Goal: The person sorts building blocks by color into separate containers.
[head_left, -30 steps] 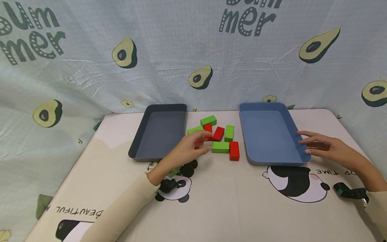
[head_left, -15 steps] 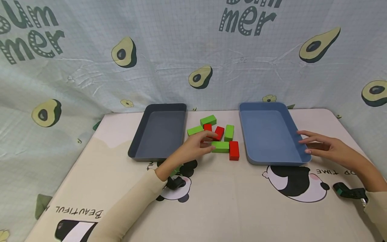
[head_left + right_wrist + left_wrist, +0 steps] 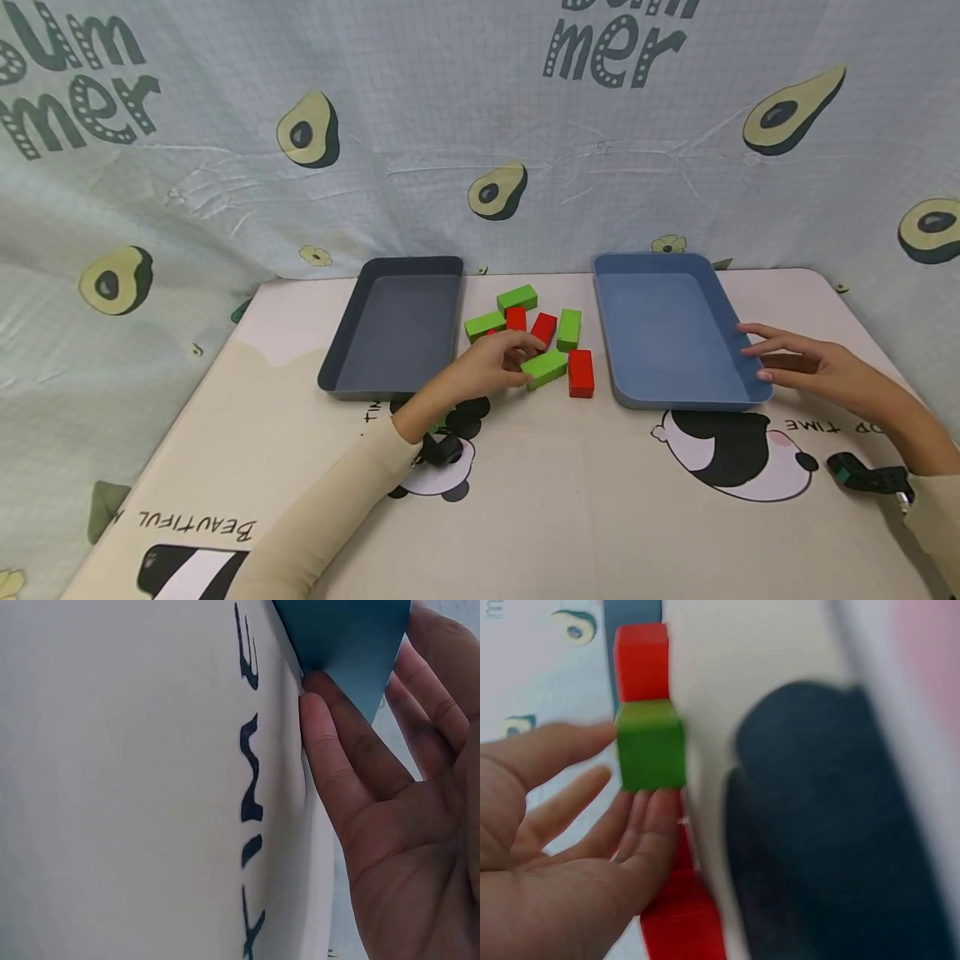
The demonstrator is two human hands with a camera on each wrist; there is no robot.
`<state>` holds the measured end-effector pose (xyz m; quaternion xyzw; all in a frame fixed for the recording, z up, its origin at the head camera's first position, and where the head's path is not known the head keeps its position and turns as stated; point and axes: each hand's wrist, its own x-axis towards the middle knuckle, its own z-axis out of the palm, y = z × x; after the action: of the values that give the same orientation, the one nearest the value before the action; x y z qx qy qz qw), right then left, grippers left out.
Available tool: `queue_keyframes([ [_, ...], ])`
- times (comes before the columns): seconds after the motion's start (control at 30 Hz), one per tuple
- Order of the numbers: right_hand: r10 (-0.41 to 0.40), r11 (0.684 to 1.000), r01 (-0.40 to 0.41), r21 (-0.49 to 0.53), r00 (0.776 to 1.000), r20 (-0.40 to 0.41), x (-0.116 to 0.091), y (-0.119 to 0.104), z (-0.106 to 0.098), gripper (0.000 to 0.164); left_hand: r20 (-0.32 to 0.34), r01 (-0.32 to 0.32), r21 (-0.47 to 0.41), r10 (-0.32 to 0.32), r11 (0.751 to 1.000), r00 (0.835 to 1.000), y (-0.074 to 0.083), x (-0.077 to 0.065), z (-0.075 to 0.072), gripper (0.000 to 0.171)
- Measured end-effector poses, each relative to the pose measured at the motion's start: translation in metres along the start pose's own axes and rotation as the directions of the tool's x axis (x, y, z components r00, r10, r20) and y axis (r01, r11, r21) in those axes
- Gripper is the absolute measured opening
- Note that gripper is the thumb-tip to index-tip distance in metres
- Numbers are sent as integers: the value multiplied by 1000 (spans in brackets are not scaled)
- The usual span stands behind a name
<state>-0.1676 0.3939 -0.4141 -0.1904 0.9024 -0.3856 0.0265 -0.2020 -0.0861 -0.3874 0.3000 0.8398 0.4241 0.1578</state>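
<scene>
My left hand (image 3: pixel 491 364) is among the loose blocks, its thumb and fingertips on either side of a green block (image 3: pixel 545 368). In the left wrist view that green block (image 3: pixel 652 754) shows its end face, with the thumb at one side and the fingers at another. A red block (image 3: pixel 641 660) stands just beyond it. My right hand (image 3: pixel 813 371) lies at the right side of the blue tray (image 3: pixel 678 398), fingers extended and fingertips right at its wall. The right wrist view shows those fingertips beside the tray's corner (image 3: pixel 352 645).
A dark grey tray (image 3: pixel 375 393) stands left of the blocks. Around the left hand lie several more blocks, among them a green block (image 3: pixel 517 297), a green block (image 3: pixel 568 329) and a red block (image 3: pixel 581 373). A printed cloth (image 3: pixel 585 500) covers the table.
My left hand has moved slightly right and reached the front green block, which has turned at an angle and come away from the red block beside it. The right hand has stayed put.
</scene>
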Motion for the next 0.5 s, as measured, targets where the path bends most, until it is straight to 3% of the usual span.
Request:
queue_keyframes([
  [0.3,-3,1000,3,-8,1000,-4,1,0,-1,34,110,59,14,-60,998,992,2,7,-3,61],
  [0.5,4,1000,-4,-4,1000,8,2,0,-3,33,154,83,-20,-80,996,985,-1,7,-4,60],
])
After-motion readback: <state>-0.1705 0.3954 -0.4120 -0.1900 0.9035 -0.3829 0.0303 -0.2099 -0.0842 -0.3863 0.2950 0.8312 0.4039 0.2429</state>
